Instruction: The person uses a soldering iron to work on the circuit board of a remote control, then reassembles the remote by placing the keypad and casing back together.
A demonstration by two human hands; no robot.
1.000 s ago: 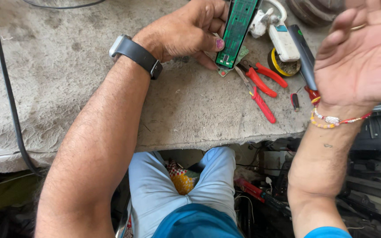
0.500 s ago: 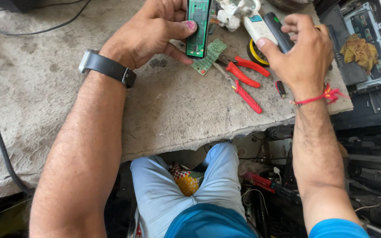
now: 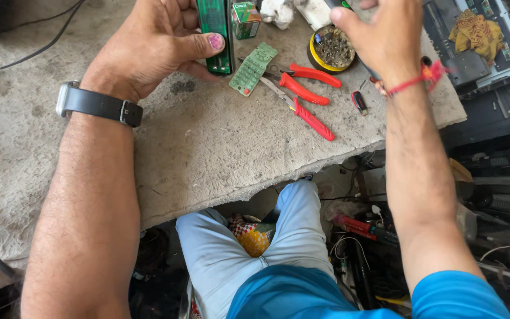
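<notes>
My left hand (image 3: pixel 154 41) grips a long narrow green circuit board (image 3: pixel 213 26), standing on edge on the grey cloth-covered bench (image 3: pixel 208 147); a black watch (image 3: pixel 98 104) is on that wrist. My right hand (image 3: pixel 385 35) is closed around a dark slim tool handle (image 3: pixel 372 73) above a round yellow-rimmed tin (image 3: pixel 332 47); the tool's tip is out of view. A small pale green keypad board (image 3: pixel 253 69) lies flat just right of the left thumb. Red-handled cutters (image 3: pixel 302 97) lie between the hands.
A small green box (image 3: pixel 244 19) and a white rag (image 3: pixel 278 10) sit at the top. A small black and red part (image 3: pixel 359 101) lies near the bench's right corner. An opened device holding a yellow cloth (image 3: pixel 473 29) is at far right. Wires and clutter lie below.
My right hand has gone from open in the air to closed on the dark tool near the tin. My left hand keeps hold of the green board.
</notes>
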